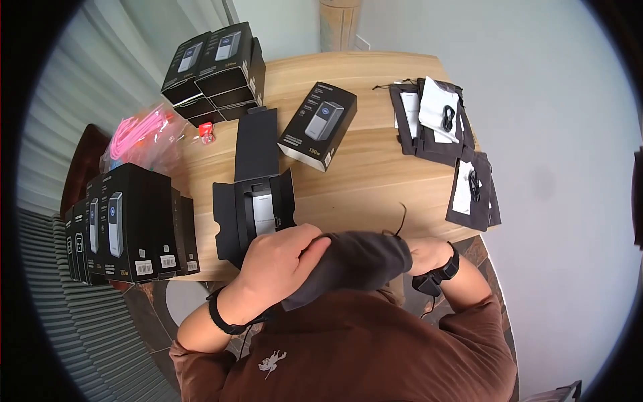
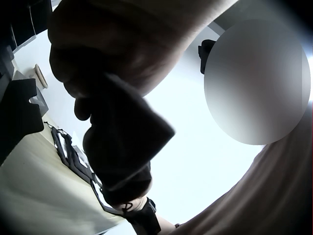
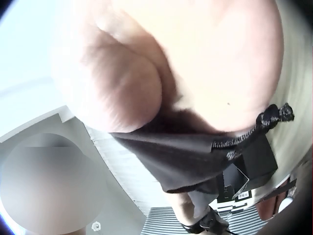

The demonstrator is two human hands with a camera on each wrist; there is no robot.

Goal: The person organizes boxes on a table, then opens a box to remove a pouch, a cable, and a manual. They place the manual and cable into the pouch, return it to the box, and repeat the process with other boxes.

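A dark drawstring pouch (image 1: 355,261) is stretched sideways between the hands, in front of the brown shirt. At its left end the left hand (image 1: 278,264) grips the cloth, thumb on top. The right hand (image 1: 429,254) reaches into the pouch's mouth, its fingers hidden by the fabric; a thin cord stands up there. In the right wrist view the pouch (image 3: 171,152) hangs around the right hand (image 3: 195,63). The left wrist view shows the left hand (image 2: 112,49) in shadow on the pouch (image 2: 122,132). Just beyond the left hand, a black box (image 1: 257,151) stands open with a white piece inside.
A closed black box (image 1: 318,124) lies mid-table. More boxes are stacked at the back left (image 1: 224,63) and front left (image 1: 130,224), near a plastic bag with pink cord (image 1: 144,137). Dark pouches (image 1: 435,144) with white papers and black cables lie on the right.
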